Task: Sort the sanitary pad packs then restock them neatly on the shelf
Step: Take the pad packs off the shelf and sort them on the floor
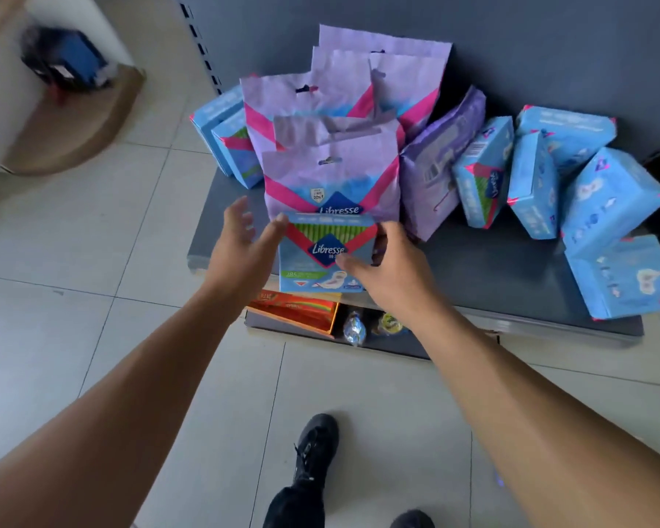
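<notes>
Head view: the right hand [387,266] grips the small blue Libresse pad pack [326,253] at its right edge, thumb across the front. The left hand [241,247] has spread fingers, and its thumb tip touches the pack's upper left corner. The pack stands upright, logo facing the camera, long axis left to right, at the front edge of the grey metal shelf [492,268], before the tall purple pad bags [332,173].

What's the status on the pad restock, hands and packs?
Right hand grips blue Libresse pack; left hand open, thumb on its corner. Purple bags upright behind it. Blue packs toppled, unsorted, at right.
</notes>
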The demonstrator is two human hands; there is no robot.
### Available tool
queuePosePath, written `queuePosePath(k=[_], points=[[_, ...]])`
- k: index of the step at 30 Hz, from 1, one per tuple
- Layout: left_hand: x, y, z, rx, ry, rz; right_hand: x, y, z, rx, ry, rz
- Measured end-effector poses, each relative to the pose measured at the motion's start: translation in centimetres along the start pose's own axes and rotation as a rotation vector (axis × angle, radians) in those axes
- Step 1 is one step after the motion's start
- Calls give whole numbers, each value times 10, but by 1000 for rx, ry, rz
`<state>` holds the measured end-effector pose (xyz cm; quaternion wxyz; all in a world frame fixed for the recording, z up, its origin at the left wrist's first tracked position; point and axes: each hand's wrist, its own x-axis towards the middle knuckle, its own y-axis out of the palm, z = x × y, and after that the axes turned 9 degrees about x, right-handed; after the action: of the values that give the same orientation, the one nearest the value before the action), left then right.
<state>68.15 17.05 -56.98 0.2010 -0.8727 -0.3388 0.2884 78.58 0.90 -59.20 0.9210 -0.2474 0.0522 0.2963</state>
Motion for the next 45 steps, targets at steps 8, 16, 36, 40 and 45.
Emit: queuePosePath(k=[8, 16, 36, 40, 45], points=[[-6, 5, 16, -76, 114, -26, 3, -2, -11, 303, 67, 16], [-52, 45, -19, -189, 269, 199, -36, -70, -19, 608, 139, -44], [-377, 398, -35, 262, 433, 964, -431, -237, -271, 1065, 575, -1189], [-455, 450, 2, 458, 451, 1123, -521, -239, -320, 1133, 664, -1209], [-540, 509, 43, 636, 484, 1271, -611, -239, -383, 1192, 806, -1346]])
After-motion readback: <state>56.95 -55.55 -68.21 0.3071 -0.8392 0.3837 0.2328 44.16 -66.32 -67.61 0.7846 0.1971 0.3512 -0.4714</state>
